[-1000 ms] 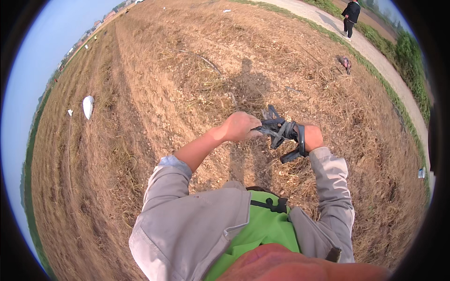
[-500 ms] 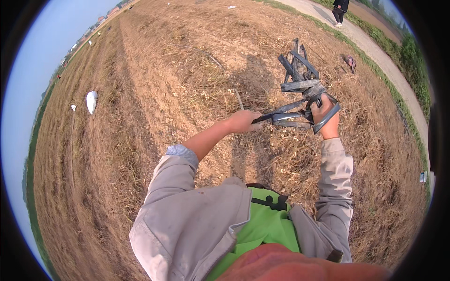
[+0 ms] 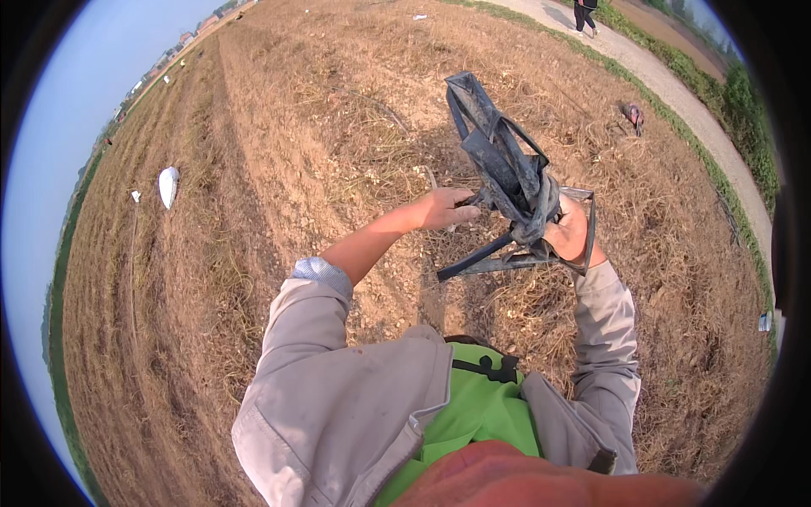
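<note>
My right hand (image 3: 569, 230) is closed around the lower right part of a tangled bundle of flat black drip tape (image 3: 507, 169), dusty grey in places. One loop of the tape passes around the outside of this wrist. The folded bulk slants up and to the left, and another loop sticks out low on the left. At the bundle's left side is my left hand (image 3: 443, 209), with a dark piece of tape between its thumb and fingers. The bundle is held above the ground.
Dry stalks and straw (image 3: 380, 182) cover the brown field. A white sack (image 3: 168, 187) lies far left, and a dark reddish object (image 3: 632, 117) lies right of the bundle. Beyond a grass strip runs a pale path (image 3: 642, 72), where a person in dark clothes (image 3: 585, 15) walks.
The bundle has turned, its top swinging left and its grip end moving slightly down. My left hand has shifted a little up, beside the bundle. The person on the path has moved left.
</note>
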Demonstrator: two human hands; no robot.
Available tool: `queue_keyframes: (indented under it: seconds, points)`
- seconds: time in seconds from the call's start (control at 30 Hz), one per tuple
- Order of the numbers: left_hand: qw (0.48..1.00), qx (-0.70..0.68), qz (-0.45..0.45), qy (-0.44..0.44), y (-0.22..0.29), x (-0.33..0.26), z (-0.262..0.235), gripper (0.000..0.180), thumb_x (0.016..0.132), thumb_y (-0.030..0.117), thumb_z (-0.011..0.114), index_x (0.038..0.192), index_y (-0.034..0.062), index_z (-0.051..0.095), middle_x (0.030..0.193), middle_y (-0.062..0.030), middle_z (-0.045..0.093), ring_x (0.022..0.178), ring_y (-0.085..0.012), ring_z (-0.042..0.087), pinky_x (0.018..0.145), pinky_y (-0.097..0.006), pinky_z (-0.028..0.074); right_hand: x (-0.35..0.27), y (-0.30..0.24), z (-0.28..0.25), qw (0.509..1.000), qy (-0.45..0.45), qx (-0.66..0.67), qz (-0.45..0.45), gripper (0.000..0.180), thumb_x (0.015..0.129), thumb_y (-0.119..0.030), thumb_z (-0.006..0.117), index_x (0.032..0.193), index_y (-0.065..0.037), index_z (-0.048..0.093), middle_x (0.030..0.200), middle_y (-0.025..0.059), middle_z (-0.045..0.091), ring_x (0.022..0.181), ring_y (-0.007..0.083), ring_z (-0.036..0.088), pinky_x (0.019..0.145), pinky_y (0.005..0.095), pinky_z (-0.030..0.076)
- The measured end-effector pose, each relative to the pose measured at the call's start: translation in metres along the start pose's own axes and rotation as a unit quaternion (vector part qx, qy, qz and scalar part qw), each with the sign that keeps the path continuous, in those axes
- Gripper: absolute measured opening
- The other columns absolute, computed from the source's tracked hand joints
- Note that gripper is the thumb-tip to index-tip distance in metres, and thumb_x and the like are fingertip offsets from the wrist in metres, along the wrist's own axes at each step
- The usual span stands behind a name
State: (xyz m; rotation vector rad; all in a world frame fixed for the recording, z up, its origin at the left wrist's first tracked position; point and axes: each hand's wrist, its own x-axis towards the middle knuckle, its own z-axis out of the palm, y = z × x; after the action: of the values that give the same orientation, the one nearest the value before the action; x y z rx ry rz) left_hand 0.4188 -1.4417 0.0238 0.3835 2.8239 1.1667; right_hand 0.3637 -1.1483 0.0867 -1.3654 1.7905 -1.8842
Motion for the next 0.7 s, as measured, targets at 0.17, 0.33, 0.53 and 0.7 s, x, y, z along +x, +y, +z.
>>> queue_keyframes:
  seconds: [0.17,0.33,0.53,0.7]
  points:
    - [0.985,0.152,-0.059,-0.057,-0.001,-0.03,0.043,0.038,0.094,0.041,0.06,0.109,0.0065,0.064,0.098,-0.0167,0.067,0.098,-0.0384,0.063,0.083,-0.047,0.05,0.001,0.054,-0.023,0.872,0.188,-0.44,0.101,0.021,0.081,-0.013,0.067,0.099,-0.002,0.064,0.087,0.0158,0.068,0.074,0.0289,0.066,0.07,0.0388,0.053]
    - [0.955,0.242,0.17,0.032,0.019,-0.028,0.016,0.031,0.085,0.036,0.072,0.098,0.008,0.069,0.091,-0.0101,0.07,0.086,-0.0313,0.066,0.078,-0.043,0.052,-0.026,0.081,0.0,0.8,-0.124,-0.564,0.16,0.017,0.079,-0.022,0.061,0.084,-0.007,0.066,0.079,0.0164,0.068,0.079,0.0382,0.067,0.069,0.0466,0.053]
    - [0.994,0.063,0.086,-0.024,0.014,0.022,-0.031,0.029,0.082,0.031,0.077,0.098,0.0075,0.072,0.094,-0.0102,0.07,0.088,-0.0247,0.067,0.079,-0.039,0.053,-0.004,0.025,0.008,0.877,-0.281,-0.39,-0.001,0.022,0.078,-0.018,0.069,0.094,-0.004,0.065,0.087,0.0172,0.066,0.082,0.0357,0.065,0.074,0.0429,0.052]
    - [0.991,-0.037,0.126,0.023,-0.019,0.023,0.021,0.037,0.092,0.034,0.066,0.115,0.0058,0.066,0.102,-0.0169,0.07,0.091,-0.025,0.066,0.08,-0.041,0.051,0.009,-0.003,-0.009,0.999,-0.037,-0.035,0.004,0.023,0.088,-0.014,0.072,0.106,-0.002,0.065,0.085,0.0034,0.064,0.083,0.0101,0.057,0.07,0.0336,0.048]
